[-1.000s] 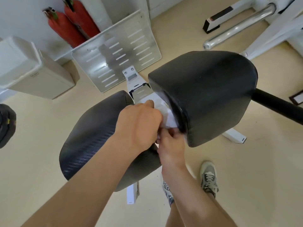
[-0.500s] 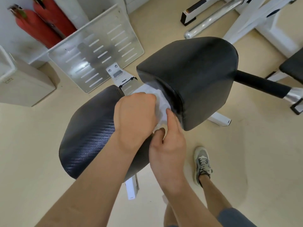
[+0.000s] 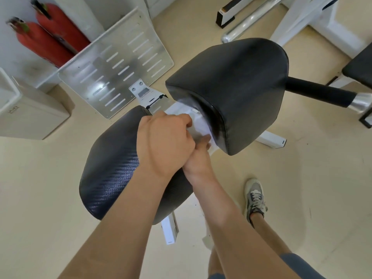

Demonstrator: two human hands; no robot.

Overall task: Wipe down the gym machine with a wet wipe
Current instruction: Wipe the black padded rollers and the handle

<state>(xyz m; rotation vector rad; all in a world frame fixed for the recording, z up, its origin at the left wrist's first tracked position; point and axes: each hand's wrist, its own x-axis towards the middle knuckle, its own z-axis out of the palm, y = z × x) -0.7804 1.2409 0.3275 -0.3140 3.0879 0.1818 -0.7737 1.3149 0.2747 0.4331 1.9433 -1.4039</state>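
A gym machine stands below me with a black seat pad [image 3: 112,168] and a black back pad [image 3: 237,87] on a white frame [image 3: 170,228]. A white wet wipe [image 3: 202,127] lies crumpled in the gap between the two pads, against the back pad's lower edge. My left hand [image 3: 163,141] has its fingers curled round the wipe. My right hand [image 3: 198,158] sits partly under the left, its fingertips pinching the wipe's lower part. Most of the right hand's fingers are hidden.
A metal foot plate [image 3: 118,63] leans at the machine's far end, with two red cylinders [image 3: 50,37] behind it. A beige box [image 3: 28,113] sits at left. A black handle bar [image 3: 320,93] sticks out right. White machine frames [image 3: 302,19] stand at top right. My shoe [image 3: 254,196] is on the floor.
My right hand has slid further under my left hand, and both moved slightly up toward the back pad's lower edge. The view has shifted a little.
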